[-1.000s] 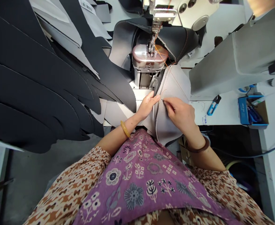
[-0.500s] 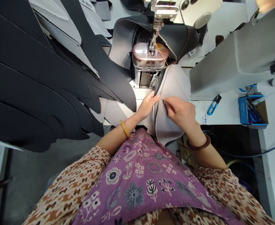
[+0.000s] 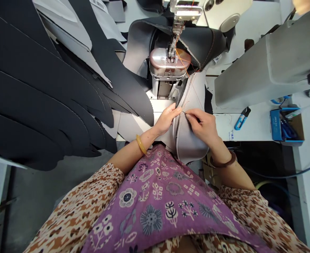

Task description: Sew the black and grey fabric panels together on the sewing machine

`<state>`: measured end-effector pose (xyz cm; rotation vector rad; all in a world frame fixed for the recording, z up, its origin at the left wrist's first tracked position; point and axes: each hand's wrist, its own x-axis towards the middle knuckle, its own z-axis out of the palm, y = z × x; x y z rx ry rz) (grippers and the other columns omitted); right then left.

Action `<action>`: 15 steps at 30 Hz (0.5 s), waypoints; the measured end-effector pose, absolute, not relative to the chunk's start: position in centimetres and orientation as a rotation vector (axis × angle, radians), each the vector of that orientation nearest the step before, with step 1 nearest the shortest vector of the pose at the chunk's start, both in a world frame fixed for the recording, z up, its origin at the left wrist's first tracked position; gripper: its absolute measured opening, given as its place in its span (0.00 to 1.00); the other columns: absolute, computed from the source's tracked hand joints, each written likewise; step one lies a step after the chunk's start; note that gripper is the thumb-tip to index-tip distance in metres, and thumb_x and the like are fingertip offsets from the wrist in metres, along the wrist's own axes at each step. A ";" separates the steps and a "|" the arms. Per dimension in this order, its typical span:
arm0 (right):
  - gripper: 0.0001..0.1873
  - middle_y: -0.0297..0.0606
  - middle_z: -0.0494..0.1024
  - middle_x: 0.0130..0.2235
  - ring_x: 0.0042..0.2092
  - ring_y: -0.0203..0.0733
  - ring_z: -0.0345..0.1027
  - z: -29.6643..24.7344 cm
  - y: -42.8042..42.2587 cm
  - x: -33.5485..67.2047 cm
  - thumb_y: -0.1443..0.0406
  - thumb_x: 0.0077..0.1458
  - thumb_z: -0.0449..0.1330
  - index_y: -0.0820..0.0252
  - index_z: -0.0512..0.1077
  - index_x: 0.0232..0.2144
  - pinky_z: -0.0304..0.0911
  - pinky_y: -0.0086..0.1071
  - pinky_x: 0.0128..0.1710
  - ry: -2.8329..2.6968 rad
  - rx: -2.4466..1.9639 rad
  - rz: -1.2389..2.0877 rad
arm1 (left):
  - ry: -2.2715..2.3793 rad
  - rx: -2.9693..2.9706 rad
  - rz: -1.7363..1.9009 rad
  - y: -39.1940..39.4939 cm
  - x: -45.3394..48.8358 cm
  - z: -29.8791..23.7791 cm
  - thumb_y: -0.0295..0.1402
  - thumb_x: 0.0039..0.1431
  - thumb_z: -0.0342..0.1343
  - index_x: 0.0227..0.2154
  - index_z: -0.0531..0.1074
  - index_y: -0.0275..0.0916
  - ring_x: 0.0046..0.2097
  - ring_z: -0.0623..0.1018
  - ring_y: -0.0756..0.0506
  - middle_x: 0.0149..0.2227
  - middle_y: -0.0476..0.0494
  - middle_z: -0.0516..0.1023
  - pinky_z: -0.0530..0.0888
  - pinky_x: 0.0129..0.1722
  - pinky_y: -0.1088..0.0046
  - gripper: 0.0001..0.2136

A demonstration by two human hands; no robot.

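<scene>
My left hand [image 3: 168, 120] is closed on the seamed edge of a grey fabric piece [image 3: 190, 137], thumb on top of the seam. Just right of it, my right hand [image 3: 203, 126] pinches a thin dark strand that looks like thread, close to the seam. Both sets of fingertips nearly meet. Orange thread [image 3: 184, 65] runs from the sewing machine's needle area [image 3: 171, 52] down to the top of the grey piece. The piece lies beside the rounded metal machine bed [image 3: 160, 62], its lower end hanging over the table's front edge.
A large stack of black cut panels [image 3: 38, 105] covers the left side. Behind the machine bed lies dark sewn material [image 3: 197, 38]. On the right are the machine's grey housing [image 3: 244, 77], a blue thread snipper [image 3: 241, 119] and a blue box of tools [image 3: 286, 126].
My right hand has shifted slightly left and turned, still pinching. The grey piece's right side has folded inward, showing black material behind it. My left hand stays nearly in place.
</scene>
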<state>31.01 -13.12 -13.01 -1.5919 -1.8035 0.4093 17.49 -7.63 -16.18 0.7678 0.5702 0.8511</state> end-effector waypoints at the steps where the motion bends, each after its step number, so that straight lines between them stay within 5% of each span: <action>1: 0.10 0.34 0.72 0.27 0.27 0.33 0.63 -13.0 -13.0 30.9 0.63 0.57 0.51 0.60 0.69 0.28 0.56 0.27 0.29 -1.777 -1.588 0.440 | 0.572 0.758 0.847 -7.6 17.5 -16.1 0.35 0.53 0.60 0.28 0.68 0.36 0.32 0.71 0.51 0.24 0.53 0.66 0.68 0.40 0.74 0.09; 6: 0.16 0.31 0.60 0.20 0.21 0.31 0.51 -13.1 -12.2 30.7 0.57 0.59 0.46 0.60 0.59 0.24 0.47 0.28 0.24 -1.827 -1.642 0.423 | 0.614 0.686 0.837 -7.8 18.0 -15.1 0.28 0.56 0.56 0.26 0.67 0.35 0.30 0.70 0.53 0.24 0.53 0.67 0.68 0.36 0.77 0.05; 10: 0.22 0.32 0.54 0.17 0.21 0.32 0.46 -13.1 -12.0 31.0 0.54 0.60 0.43 0.60 0.54 0.19 0.40 0.31 0.23 -1.936 -1.603 0.277 | 0.722 0.673 0.828 -8.1 18.7 -14.4 0.35 0.60 0.53 0.23 0.64 0.36 0.24 0.66 0.55 0.21 0.54 0.64 0.65 0.28 0.79 0.12; 15: 0.29 0.30 0.50 0.15 0.18 0.29 0.43 -13.3 -13.1 30.6 0.47 0.59 0.45 0.60 0.51 0.15 0.41 0.28 0.19 -1.580 -1.340 0.882 | 0.672 0.790 0.784 -8.5 18.7 -13.9 0.42 0.56 0.56 0.18 0.59 0.36 0.20 0.57 0.57 0.17 0.56 0.58 0.55 0.20 0.78 0.19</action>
